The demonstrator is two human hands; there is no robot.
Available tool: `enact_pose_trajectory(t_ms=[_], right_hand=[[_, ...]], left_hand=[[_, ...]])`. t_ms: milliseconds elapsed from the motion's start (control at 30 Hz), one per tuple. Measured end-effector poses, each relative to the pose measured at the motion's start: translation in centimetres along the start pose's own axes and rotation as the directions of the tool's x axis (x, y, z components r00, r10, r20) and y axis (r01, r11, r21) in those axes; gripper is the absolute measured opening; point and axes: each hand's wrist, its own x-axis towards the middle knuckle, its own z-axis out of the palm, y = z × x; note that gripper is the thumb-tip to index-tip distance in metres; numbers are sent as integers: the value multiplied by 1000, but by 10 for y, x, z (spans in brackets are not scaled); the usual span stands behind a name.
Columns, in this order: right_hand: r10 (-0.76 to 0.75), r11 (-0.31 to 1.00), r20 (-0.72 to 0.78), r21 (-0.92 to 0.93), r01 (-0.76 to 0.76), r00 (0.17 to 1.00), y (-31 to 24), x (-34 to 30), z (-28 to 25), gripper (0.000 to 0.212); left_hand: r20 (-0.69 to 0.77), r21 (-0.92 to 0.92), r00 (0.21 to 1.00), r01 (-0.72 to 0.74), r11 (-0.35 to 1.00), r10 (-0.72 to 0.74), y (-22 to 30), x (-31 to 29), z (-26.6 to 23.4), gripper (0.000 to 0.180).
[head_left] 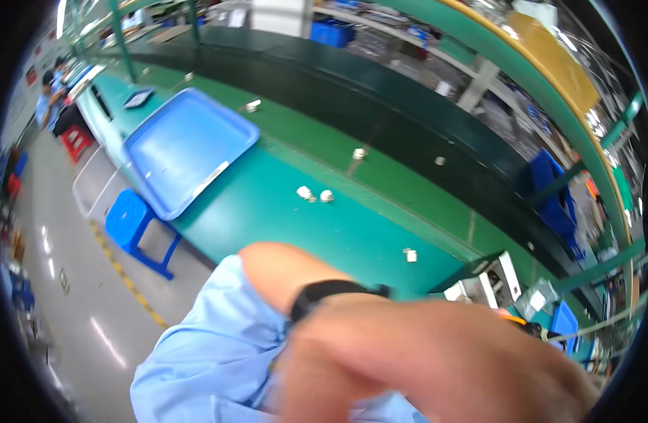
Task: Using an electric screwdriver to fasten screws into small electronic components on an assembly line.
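My left hand point(437, 359) is raised very close to the camera and fills the lower middle of the view as a blur. A black band point(324, 290) sits on its wrist, and a light blue sleeve point(211, 352) covers the forearm. Its fingers are too blurred to tell whether they hold anything. A small orange and black thing point(523, 324) shows just past the hand's right edge. My right hand is not in view. Behind the hand lies a green workbench point(267, 211) with a few small white parts point(315, 194) scattered on it.
A large blue tray point(190, 148) lies on the bench's left end, above a blue stool point(130, 222) on the grey floor. An open dark box point(489, 282) with white pieces stands at the right. Blue bins point(553, 194) sit behind it. People point(52, 95) work at far left.
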Motion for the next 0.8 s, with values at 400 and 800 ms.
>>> enact_pose_trajectory(t_ms=[400, 800], right_hand=[[-98, 995, 239, -12, 104, 966, -5, 24, -35, 46], [12, 969, 4, -247, -11, 1000, -38, 11, -38, 55]], left_hand=[[-56, 747, 368, 632, 206, -928, -87, -43, -123, 29], [-844, 388, 525, 450, -805, -113, -67, -97, -435, 29]])
